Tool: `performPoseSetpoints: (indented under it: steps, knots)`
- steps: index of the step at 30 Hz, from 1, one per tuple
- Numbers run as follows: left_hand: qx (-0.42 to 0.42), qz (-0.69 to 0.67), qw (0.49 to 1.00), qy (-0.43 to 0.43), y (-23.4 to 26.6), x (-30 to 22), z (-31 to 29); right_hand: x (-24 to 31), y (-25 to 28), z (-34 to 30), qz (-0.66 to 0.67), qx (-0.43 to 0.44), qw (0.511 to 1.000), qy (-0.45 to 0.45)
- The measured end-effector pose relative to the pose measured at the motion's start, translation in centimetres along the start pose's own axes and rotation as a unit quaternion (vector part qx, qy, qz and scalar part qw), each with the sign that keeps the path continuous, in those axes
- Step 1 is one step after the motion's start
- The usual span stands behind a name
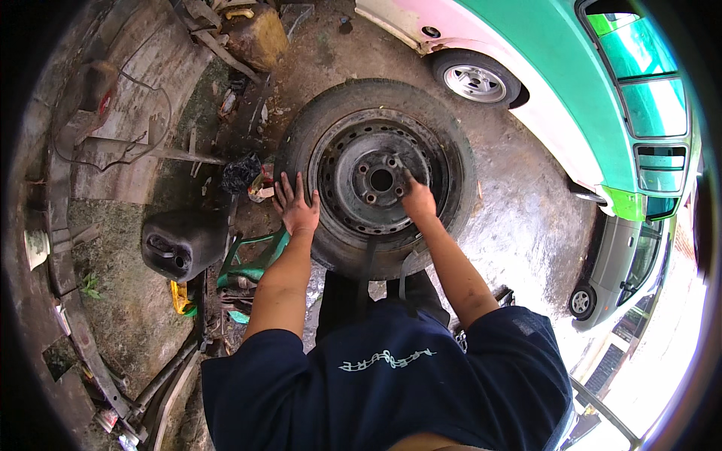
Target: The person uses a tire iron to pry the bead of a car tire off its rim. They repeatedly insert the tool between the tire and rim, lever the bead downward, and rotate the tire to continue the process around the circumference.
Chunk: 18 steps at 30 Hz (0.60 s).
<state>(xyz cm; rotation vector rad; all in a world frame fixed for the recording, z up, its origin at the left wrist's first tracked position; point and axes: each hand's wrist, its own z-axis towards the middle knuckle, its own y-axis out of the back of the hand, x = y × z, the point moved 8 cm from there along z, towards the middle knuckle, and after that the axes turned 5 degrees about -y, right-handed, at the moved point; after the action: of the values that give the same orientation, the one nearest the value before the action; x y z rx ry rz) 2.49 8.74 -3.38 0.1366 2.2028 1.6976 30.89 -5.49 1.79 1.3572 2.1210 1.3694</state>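
A wet, stained concrete floor (519,218) spreads under the scene, with scrap metal and litter along a curved kerb on the person's left and a green-and-white van (602,83) parked on the right. A wheel (376,177), tyre on a dark, rusty steel rim, lies flat on the floor directly ahead of the person's knees.

The left hand (295,207) rests flat on the tyre's near-left sidewall, fingers (289,188) spread apart and pointing away from the person, gripping nothing. The right hand (418,199) sits on the rim face, just right of the centre hub hole; its fingers are drawn together and bent down onto the metal, though whether they pinch anything cannot be told.

Just beyond the left fingertips lies a crumpled black bag (241,173). To the outside of the left wrist sits a black plastic jerrycan (183,242), and a green plastic stool (252,259) stands below that forearm. Far beyond the fingers, a rusty yellowish can (256,34) rests near the top edge. Past the right hand is the van's front wheel (475,79).
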Motion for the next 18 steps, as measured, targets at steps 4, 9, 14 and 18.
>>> performPoseSetpoints:
  steps: [4,9,14,18]
  knots:
    - [-0.01,-0.02,1.0,-0.005,0.2,0.0,-0.1,4.9,-2.6,-0.1,0.011,0.052,0.997,0.047]
    - [-0.008,-0.009,1.0,-0.007,0.0,0.0,0.0,5.2,-2.2,-0.4,-0.123,0.107,0.982,0.091]
    - [-0.019,-0.012,1.0,-0.015,-0.1,0.1,0.0,-0.6,1.3,-0.4,-0.041,0.029,0.999,-0.005]
    - [-0.008,-0.019,1.0,-0.007,-0.3,0.3,0.0,-2.1,0.4,-1.8,-0.051,0.037,0.997,-0.032]
